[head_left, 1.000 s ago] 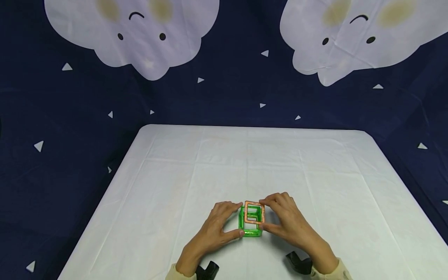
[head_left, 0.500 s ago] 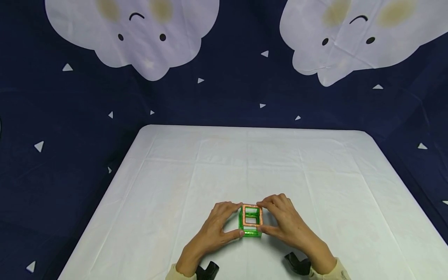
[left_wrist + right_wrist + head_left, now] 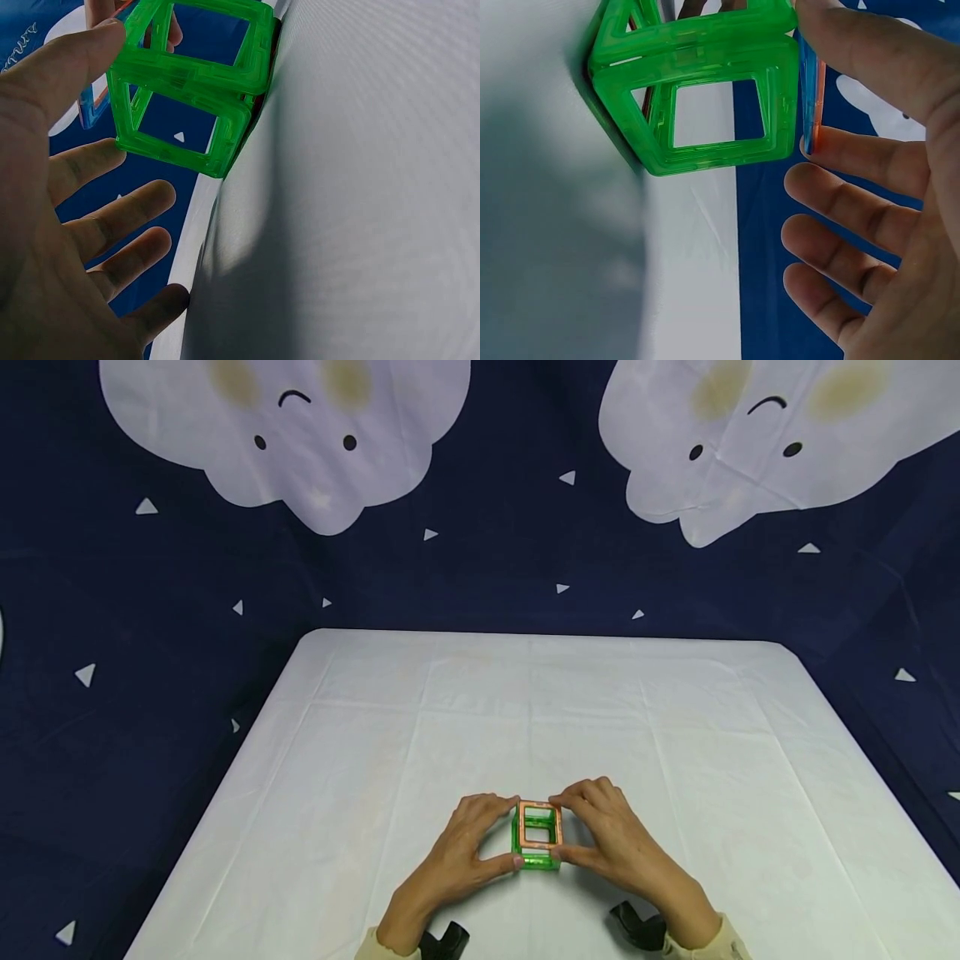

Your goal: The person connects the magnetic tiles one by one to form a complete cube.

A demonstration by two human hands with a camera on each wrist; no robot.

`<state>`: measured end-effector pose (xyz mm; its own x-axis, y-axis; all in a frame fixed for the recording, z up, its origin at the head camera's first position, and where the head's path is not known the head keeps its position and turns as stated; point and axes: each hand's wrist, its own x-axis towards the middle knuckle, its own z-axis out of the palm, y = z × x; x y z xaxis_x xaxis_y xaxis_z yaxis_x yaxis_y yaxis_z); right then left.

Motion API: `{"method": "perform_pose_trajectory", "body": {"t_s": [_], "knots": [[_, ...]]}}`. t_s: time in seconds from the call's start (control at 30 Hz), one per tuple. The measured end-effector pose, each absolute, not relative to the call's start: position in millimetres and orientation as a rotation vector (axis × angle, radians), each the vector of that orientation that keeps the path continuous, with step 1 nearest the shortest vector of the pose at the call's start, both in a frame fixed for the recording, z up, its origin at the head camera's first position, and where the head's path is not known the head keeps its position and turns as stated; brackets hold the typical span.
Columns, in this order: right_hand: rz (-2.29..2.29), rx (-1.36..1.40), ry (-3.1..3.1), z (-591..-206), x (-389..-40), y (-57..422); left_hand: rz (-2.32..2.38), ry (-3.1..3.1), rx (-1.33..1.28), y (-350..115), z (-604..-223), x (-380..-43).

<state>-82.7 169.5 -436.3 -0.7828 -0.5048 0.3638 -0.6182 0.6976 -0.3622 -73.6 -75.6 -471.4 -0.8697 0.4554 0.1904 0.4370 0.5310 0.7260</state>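
A green see-through cube (image 3: 538, 862) of open square magnetic tiles stands on the white table, between both hands. My left hand (image 3: 450, 852) grips its left side between thumb and index fingertip; the other fingers (image 3: 124, 217) are spread apart. Over the cube's top, my right hand (image 3: 630, 839) pinches a square magnetic tile (image 3: 541, 845) by its right edge with thumb and index finger. That tile looks orange from above, while the right wrist view gives its edge-on side (image 3: 809, 97) as blue and orange. A narrow gap parts it from the green cube (image 3: 705, 150) there.
White cloth covers the table (image 3: 480, 718), whose far edge meets a dark blue curtain (image 3: 480, 577) printed with clouds and small triangles. Black wrist mounts (image 3: 444, 940) sit under both forearms, close to the cloth.
My right hand has brought the orange tile left and slightly toward the person, so it lines up more squarely over the cube. The left hand and the cube have stayed in place.
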Motion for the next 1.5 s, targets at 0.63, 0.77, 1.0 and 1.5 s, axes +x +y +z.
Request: {"method": "perform_pose_trajectory", "body": {"t_s": [0.63, 0.77, 1.0, 1.5], "knots": [[0.73, 0.9, -2.638, -442.2, -80.6, 165.8, 1.312, 2.738, 0.82, -74.8, -473.3, -70.6], [0.728, 0.889, -2.634, -443.5, -79.4, 163.3, 1.304, 2.742, 0.804, -74.7, -473.5, -70.6], [0.722, 0.906, -2.603, -444.0, -81.0, 162.6, 1.277, 2.799, 0.839, -74.5, -474.8, -71.2], [0.754, 0.845, -2.661, -443.8, -81.5, 168.5, 1.291, 2.784, 0.79, -74.5, -469.7, -70.1]]}}
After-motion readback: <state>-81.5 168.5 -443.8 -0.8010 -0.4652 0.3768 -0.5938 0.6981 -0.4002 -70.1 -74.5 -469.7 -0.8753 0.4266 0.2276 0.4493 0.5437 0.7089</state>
